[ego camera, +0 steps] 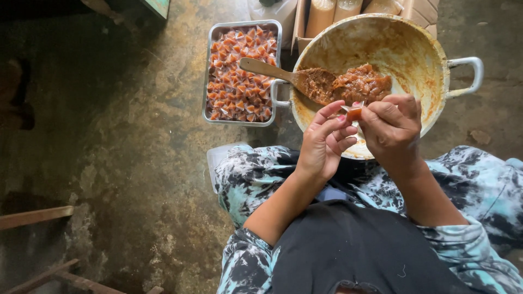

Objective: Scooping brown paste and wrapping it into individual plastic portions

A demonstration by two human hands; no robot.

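Stained concrete floor point(136, 136) underneath, mottled and dim toward the left. At centre, a small orange piece point(354, 114) with a bit of clear wrap around it, pinched between both hands just above the near rim of the pan point(436, 54). Left hand point(324, 144) curled in from below, fingertips closed against the piece; right hand point(393, 128) folded over it from the other side, thumb and forefinger tight on it, the remaining fingers tucked. Looks like wrapping in hand, one piece at a time, judged from the pinch and the film. Closing the wrap would call for a firm pinch on one end, a steady hold on the other, and no squeezing of the soft filling. Behind the hands, brown paste point(362, 84) heaped in the smeared pan, with a wooden spatula point(272, 69) lying blade-down in it and its handle out over the left rim. Just left of the pan, a metal tray point(206, 71) full of wrapped orange pieces point(239, 76). Beyond the pan, a cardboard box point(298, 22) of pale rolls. Nearer the body, patterned trousers point(245, 179) and a dark top; far left, wooden slats point(32, 216).
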